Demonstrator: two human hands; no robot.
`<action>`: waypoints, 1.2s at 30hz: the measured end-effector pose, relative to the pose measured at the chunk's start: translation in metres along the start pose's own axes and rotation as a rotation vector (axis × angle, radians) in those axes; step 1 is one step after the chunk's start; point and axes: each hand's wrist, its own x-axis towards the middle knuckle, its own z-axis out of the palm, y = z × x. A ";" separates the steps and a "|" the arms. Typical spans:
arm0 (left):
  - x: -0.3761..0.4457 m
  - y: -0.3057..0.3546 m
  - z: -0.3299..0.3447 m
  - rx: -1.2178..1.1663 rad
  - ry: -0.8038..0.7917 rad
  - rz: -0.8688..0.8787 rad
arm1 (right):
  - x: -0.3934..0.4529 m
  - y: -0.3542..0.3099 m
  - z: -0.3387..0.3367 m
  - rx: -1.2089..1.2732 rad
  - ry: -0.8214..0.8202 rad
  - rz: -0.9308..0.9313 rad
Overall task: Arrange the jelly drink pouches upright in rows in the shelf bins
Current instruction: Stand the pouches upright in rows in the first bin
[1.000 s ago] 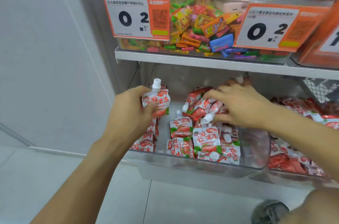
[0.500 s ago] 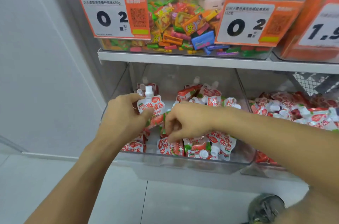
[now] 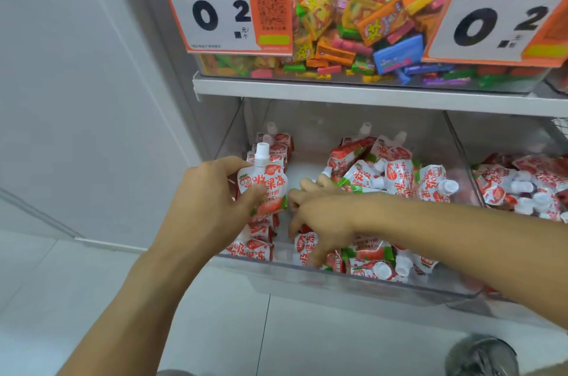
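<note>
Landmark: the clear bin [image 3: 307, 282] on the lower shelf. Nearest, just inside its front wall, a few jelly pouches [image 3: 373, 265] lie flat or tipped, white caps pointing forward. Right hand [image 3: 319, 217] reaches into the bin's front middle, fingers curled down among these pouches, tips touching a pouch [image 3: 304, 248] by the front wall; whether it actually pinches one, cannot tell. Left hand [image 3: 206, 197] at the bin's left side grips one held pouch [image 3: 262, 188] upright, thumb across its printed face, spout cap on top. Below and behind that pouch, a standing row of pouches [image 3: 273, 146] runs along the bin's left wall, front to back. Bare strip of bin floor between this row and the rest. Toward the bin's back right, a loose heap of pouches [image 3: 396, 172], tilted every way. Right of the bin, a neighbouring bin [image 3: 461, 148] with more pouches jumbled. Above the bin, a shelf board [image 3: 338, 92], then a candy bin [image 3: 353, 25] carrying two orange price tags [image 3: 227, 9].
</note>
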 end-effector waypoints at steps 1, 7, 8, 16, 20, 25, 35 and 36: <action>-0.001 -0.001 -0.001 -0.014 -0.002 -0.005 | 0.000 0.002 -0.002 0.050 -0.010 0.002; -0.004 -0.004 -0.004 -0.110 0.029 -0.034 | -0.043 0.012 -0.011 0.422 0.204 -0.028; -0.004 -0.003 -0.004 -0.134 0.038 -0.036 | -0.053 0.009 -0.010 0.448 0.282 -0.010; -0.001 0.004 0.017 -0.163 -0.062 0.015 | -0.072 -0.016 0.004 0.642 0.271 0.073; -0.001 0.006 0.025 -0.141 -0.117 0.055 | -0.087 -0.002 -0.001 0.780 0.053 0.080; -0.006 0.009 0.036 -0.136 -0.290 0.114 | -0.096 0.016 -0.014 0.738 0.371 0.246; -0.003 0.012 0.047 0.025 -0.496 0.257 | -0.072 0.006 0.010 0.333 0.313 0.274; -0.003 0.012 0.047 0.026 -0.487 0.256 | -0.070 0.007 0.011 0.304 0.322 0.282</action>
